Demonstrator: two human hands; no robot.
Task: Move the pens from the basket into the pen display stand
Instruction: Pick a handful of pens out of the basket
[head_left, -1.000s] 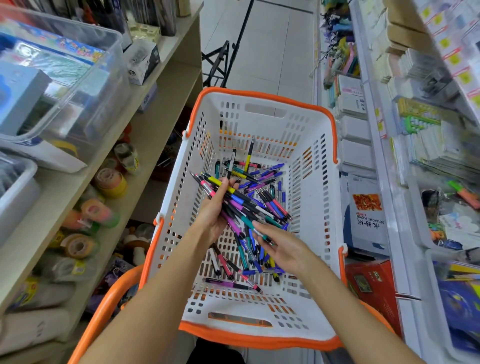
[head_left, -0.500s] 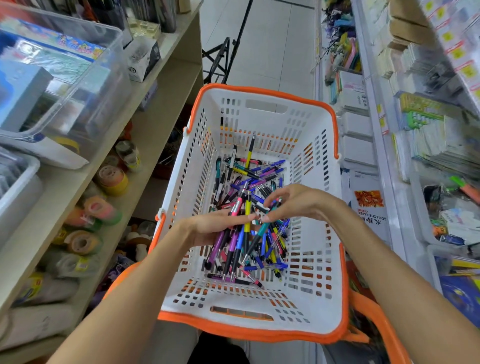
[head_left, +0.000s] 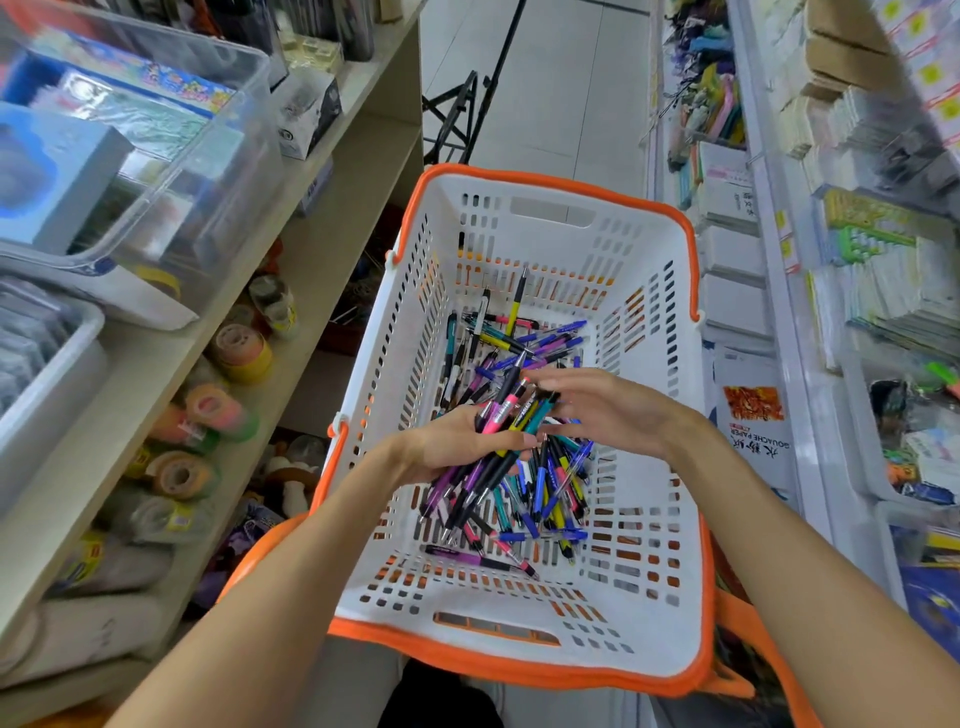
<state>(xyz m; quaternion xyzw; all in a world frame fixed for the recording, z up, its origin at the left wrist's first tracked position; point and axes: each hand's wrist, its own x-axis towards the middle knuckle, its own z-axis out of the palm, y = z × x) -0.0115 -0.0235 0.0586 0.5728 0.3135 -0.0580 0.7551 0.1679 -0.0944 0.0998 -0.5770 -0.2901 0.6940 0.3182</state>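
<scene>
Since half a second ago, both hands are staying low inside the basket (head_left: 644, 291), and the right hand (head_left: 602, 410) is now lying closer over the bundle, its fingers spread across the upper ends of the pens. Left hand (head_left: 452, 441) is clenching a fistful of pens (head_left: 506, 415), the grip wrapping their middles so the clicker ends are sticking up past the thumb and the tips are fanning down toward the basket floor. A pink-barrelled pen (head_left: 500, 413) is showing at the front of that bundle. Right hand is resting on the same bundle with loose, open fingers; whether it is pinching any single pen cannot be told.

Loose pens (head_left: 519, 332) are lying scattered on the basket floor beyond the hands, and more are lying crossed beneath them. One purple pen (head_left: 462, 556) is lying apart near the front wall. Tape rolls (head_left: 236, 348) are sitting on the lower shelf to the left, just beside the basket, under a clear storage bin (head_left: 156, 156).
</scene>
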